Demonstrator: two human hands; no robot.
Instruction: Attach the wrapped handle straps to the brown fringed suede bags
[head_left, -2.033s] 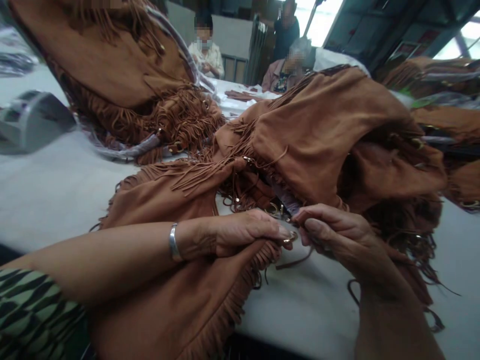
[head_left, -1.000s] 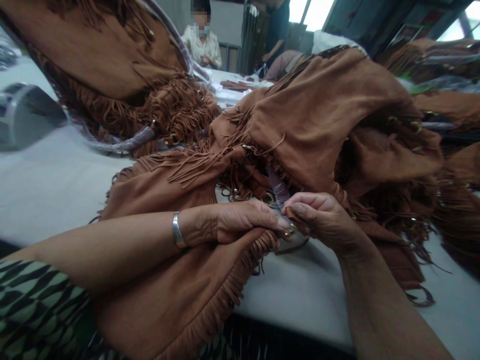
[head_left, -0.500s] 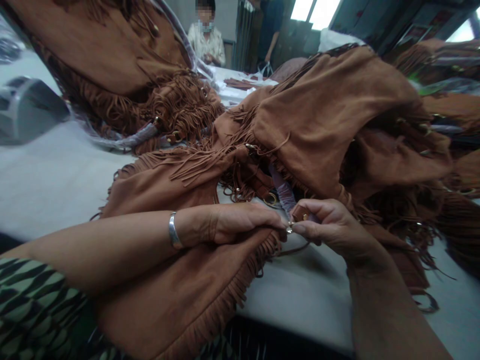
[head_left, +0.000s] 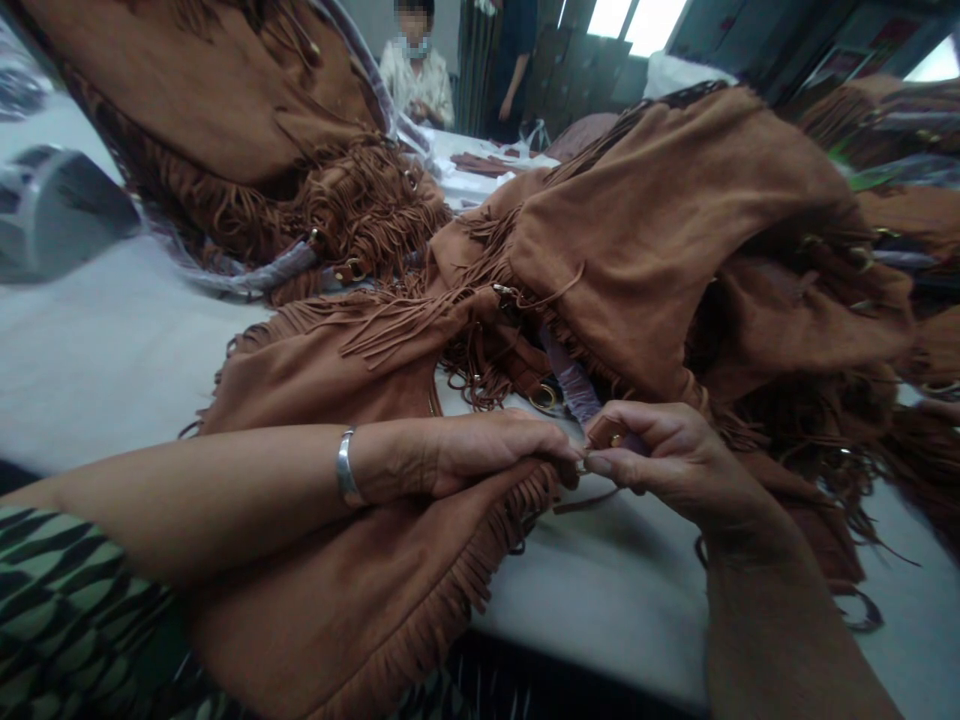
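Observation:
A brown suede bag [head_left: 360, 590] with a fringed edge lies across the table's front edge, under my left forearm. My left hand [head_left: 499, 450] is closed in a pinch at the bag's upper corner, its fingertips curled out of sight. My right hand [head_left: 664, 460] pinches a brown leather strap end [head_left: 602, 432] with a small gold stud. Between the two sets of fingertips sits a tiny shiny metal fitting [head_left: 580, 466], mostly covered. Behind the hands runs a strap wrapped in thin plastic [head_left: 571, 378].
More fringed suede bags are heaped at the right [head_left: 637, 230], and another bag [head_left: 210, 90] stands at the back left. A grey rounded device [head_left: 67, 215] is on the white table [head_left: 90, 350]. A person [head_left: 416, 75] is across the table; another person's arm [head_left: 514, 85] shows behind.
Both hands keep their pinch in nearly the same place. The metal fitting between the fingertips is more covered now. The view has shifted slightly.

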